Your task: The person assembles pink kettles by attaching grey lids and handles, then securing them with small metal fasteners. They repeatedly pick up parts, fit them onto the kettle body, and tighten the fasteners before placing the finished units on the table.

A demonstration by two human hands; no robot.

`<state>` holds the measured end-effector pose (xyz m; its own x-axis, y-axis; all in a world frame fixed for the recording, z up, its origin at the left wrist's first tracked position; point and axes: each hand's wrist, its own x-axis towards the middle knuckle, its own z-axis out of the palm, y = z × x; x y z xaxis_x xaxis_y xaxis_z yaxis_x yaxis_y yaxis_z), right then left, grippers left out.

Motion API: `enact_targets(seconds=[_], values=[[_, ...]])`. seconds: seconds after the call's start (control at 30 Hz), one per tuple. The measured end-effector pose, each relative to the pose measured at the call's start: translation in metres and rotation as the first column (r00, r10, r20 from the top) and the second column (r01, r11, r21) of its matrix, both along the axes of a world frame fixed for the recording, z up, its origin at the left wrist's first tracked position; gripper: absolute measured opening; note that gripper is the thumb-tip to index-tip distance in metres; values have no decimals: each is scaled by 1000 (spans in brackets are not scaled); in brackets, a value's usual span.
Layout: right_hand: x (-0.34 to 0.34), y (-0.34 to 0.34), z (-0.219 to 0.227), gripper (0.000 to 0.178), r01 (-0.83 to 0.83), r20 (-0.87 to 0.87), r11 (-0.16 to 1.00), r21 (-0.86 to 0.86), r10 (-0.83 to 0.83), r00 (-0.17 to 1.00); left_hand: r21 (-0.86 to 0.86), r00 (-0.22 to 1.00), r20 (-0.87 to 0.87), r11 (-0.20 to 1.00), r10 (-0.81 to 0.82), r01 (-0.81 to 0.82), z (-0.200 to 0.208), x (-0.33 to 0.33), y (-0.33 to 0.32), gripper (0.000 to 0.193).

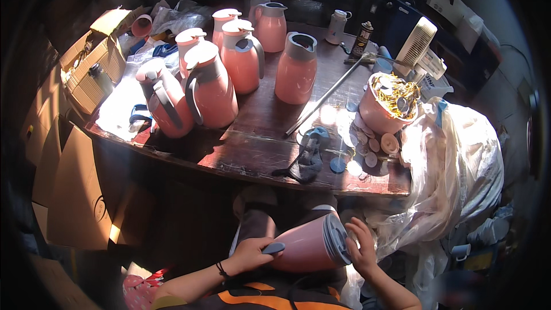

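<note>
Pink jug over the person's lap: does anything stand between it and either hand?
Nothing visible does. The left hand holds the pink jug at its grey handle. The right hand is at the jug's grey rim, with no other object seen between them; whether its fingertips touch is hard to tell.

Standing pink jugs (295,77): eight counted, eleven o'clock, some partly hidden. Lap-held pink jug (304,247): one, between five and six. Fan (416,43): one, two o'clock. Spray can (362,39): one, past one. Pale flask (337,28): one, one o'clock. Loose discs (373,145), four o'clock side of the pink tub (377,110) (one): overlapping, uncountable.
</note>
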<state>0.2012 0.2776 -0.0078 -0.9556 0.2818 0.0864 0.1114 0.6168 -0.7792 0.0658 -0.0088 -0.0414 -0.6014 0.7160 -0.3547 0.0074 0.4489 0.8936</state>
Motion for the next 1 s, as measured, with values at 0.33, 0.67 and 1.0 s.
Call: enact_targets(seconds=[0.33, 0.67, 1.0], values=[[11, -38, 2, 32, 56, -140, 992, -114, -72, 988, 15, 998, 49, 999, 29, -30, -4, -13, 7, 25], [11, -51, -13, 25, 132, -271, 991, -4, -128, 954, -11, 998, 60, 1000, 23, -22, -11, -16, 5, 24], [15, -35, -6, 29, -225, -354, 974, 28, 220, 909, 218, 930, 290, 930, 227, -295, -33, -51, 2, 27]])
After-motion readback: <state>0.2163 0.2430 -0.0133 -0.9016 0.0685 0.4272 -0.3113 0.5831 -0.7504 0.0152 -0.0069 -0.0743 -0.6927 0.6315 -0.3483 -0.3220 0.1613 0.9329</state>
